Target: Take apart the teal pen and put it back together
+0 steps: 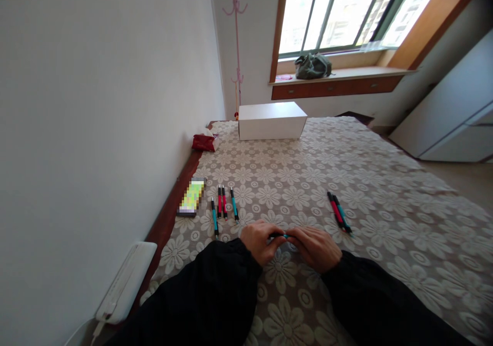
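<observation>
Both hands meet above the cloth near the middle of the head view. My left hand (259, 241) pinches the black end of a teal and black pen (285, 235). My right hand (316, 246) closes on the pen's other end, and its fingers cover most of that part. To the left lie a teal pen (214, 217), two red pens side by side, one of them a red pen (224, 203), and another teal pen (234, 205). On the right, a red pen (335, 210) and a teal pen (342, 214) lie close together.
A phone (191, 197) lies at the left edge of the patterned tablecloth (285, 315), with a red packet (204, 142) beyond it. Farther back stands a white box (271, 122). A white power strip or charger (127, 282) with cables rests against the left wall.
</observation>
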Demonstrator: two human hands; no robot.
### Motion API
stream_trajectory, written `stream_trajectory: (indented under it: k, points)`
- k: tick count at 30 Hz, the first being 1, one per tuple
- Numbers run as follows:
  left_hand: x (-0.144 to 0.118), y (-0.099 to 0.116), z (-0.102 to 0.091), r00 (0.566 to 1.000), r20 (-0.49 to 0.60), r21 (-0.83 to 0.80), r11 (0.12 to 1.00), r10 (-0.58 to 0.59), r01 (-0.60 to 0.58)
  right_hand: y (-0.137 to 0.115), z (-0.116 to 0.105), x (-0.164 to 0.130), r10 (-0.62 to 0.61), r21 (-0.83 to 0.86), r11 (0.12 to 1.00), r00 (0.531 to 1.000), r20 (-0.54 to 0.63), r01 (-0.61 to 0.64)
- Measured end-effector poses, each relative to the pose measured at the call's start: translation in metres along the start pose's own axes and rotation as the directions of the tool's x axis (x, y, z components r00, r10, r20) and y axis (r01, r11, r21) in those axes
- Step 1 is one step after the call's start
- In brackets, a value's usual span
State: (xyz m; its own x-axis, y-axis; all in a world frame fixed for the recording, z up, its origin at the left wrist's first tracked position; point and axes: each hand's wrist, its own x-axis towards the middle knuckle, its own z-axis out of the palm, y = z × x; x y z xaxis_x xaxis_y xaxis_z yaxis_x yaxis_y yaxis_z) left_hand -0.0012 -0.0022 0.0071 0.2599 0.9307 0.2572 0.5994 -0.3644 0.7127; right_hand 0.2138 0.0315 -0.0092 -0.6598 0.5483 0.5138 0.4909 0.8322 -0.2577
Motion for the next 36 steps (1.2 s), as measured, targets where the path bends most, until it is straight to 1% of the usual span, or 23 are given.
stream_trajectory:
  k: [2,4,7,10,13,16,19,22,24,27,29,34,36]
  points:
    - [-0.0001,0.0009,-0.0009,0.999,-0.02,0.008,0.999,-0.038,0.038,-0.0004,-0.0002,-0.0001,0.027,-0.003,1.0,0.999,-0.025,-0.027]
    - [0.0002,0.001,-0.0016,0.998,-0.025,0.012,0.998,-0.054,0.054,-0.001,-0.0014,0.0006,0.024,-0.011,1.0,0.999,-0.04,-0.025]
    - [0.0007,0.0002,-0.0017,0.999,-0.021,-0.018,0.999,-0.027,0.026,-0.001,-0.0025,0.0009,-0.002,-0.019,1.0,1.0,-0.03,0.002]
    - [0.0005,0.0,-0.0012,1.0,-0.025,-0.04,0.999,-0.001,0.0,-0.0003,-0.0014,0.0,0.003,-0.006,1.0,1.0,-0.006,-0.003]
    - [-0.0006,0.0001,-0.0004,0.999,-0.041,-0.021,1.0,-0.024,0.023,-0.0003,-0.0006,-0.0003,0.019,0.008,1.0,1.0,-0.004,-0.019]
    - [-0.0012,-0.001,0.0006,0.997,-0.062,0.011,0.998,-0.057,0.057,-0.0013,-0.0018,0.0008,0.023,0.004,1.0,0.999,-0.038,-0.023]
    - [-0.0006,-0.0023,0.001,0.998,-0.055,0.007,1.0,-0.02,0.02,-0.0017,-0.0028,0.0016,-0.006,-0.016,1.0,0.999,-0.048,0.005]
    - [-0.0003,-0.0015,0.0002,0.998,-0.052,-0.003,1.0,0.023,-0.023,-0.0014,-0.0019,0.0012,-0.008,-0.036,0.999,1.0,-0.017,0.007]
    - [-0.0007,0.0001,-0.0009,0.998,-0.057,0.005,1.0,0.005,-0.004,-0.0016,-0.0015,0.001,0.008,-0.036,0.999,1.0,-0.009,-0.008]
    - [-0.0015,0.0015,-0.0019,0.995,-0.084,0.013,0.998,-0.06,0.062,-0.0028,-0.0029,0.002,0.017,-0.031,0.999,0.999,-0.033,-0.018]
    - [-0.0014,0.0007,-0.0015,0.993,-0.096,0.006,0.997,-0.071,0.072,-0.0036,-0.0044,0.0031,0.01,-0.033,0.999,0.999,-0.045,-0.012]
    - [0.0002,-0.0033,0.0008,0.997,-0.078,-0.06,0.998,0.028,-0.032,-0.002,-0.0047,0.0033,-0.026,-0.063,0.998,0.999,-0.041,0.024]
    - [0.0003,-0.0026,0.0006,0.995,-0.088,-0.062,0.997,0.037,-0.043,-0.0007,-0.0036,0.0022,-0.026,-0.062,0.998,0.999,-0.024,0.025]
